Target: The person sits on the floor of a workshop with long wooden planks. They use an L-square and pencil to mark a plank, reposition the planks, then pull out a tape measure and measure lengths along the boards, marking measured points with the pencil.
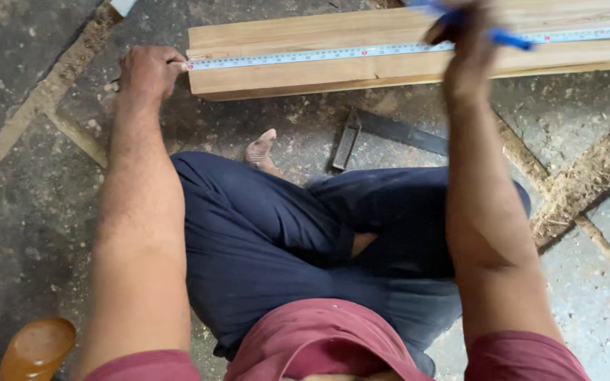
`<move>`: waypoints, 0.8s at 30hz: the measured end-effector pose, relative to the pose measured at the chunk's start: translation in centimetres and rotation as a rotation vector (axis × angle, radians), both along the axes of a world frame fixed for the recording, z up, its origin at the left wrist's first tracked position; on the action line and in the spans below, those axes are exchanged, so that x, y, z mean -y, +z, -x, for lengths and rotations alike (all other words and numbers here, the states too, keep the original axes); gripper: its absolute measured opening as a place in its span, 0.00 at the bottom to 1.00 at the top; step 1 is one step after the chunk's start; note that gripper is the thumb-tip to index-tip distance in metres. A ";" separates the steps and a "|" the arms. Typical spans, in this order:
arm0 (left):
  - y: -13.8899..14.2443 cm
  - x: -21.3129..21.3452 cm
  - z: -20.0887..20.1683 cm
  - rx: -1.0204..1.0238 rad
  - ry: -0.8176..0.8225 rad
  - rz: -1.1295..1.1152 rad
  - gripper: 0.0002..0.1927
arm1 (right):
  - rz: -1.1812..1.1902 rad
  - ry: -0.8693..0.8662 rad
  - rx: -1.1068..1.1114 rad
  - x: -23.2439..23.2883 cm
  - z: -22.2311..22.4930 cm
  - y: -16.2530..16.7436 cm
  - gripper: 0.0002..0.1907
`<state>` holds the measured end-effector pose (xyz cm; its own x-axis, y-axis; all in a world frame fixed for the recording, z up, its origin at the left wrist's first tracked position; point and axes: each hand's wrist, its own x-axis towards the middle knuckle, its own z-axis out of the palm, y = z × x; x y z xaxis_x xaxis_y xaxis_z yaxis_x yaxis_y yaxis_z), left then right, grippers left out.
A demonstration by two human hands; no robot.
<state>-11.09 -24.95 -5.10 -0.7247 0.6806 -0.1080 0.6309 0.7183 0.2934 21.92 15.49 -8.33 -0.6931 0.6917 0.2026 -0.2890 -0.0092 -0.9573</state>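
Two hands are on the job from where I watch, both working a tape measure (361, 51) stretched along the top face of a long wooden plank (404, 67) that lies on the floor (37, 176) in front of my crossed legs. My left hand (148, 70) sits just off the plank's left end, its grip narrow and pinched on the tape's tip, pressing it against the end edge of the plank. My right hand (469, 56) is over the plank further to the right, blurred with motion; it is closed around something blue (510, 37), perhaps a pencil or the tape's case, though I cannot tell which, nor whether the fingers touch the tape itself. As I judge it, the weak point is the left pinch: if the tip slides off the plank's end, the tape shifts and any reading along the plank goes false. The right hand could also drag the tape askew across the plank's face, since it runs slightly slanted already. A metal try square (383, 134) lies on the floor just in front of the plank, near my bare foot (261, 149), where a knee could knock it. Sawdust and wood strips litter the floor to the plank's right.
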 end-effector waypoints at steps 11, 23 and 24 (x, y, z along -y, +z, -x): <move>0.0 -0.5 0.4 -0.108 -0.034 0.100 0.08 | 0.101 0.313 0.179 11.4 10.1 0.7 0.16; -1.2 -0.1 1.7 -0.064 -0.058 0.095 0.07 | -0.367 0.342 0.445 12.7 10.6 -2.1 0.10; -1.4 0.0 1.8 -0.053 -0.056 0.094 0.07 | -0.450 0.326 0.454 12.7 10.5 -2.1 0.09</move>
<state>-12.90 -24.95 -6.48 -0.6926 0.7085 -0.1356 0.6834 0.7046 0.1912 11.39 2.74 -10.42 -0.9337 0.3526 0.0618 0.0892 0.3964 -0.9137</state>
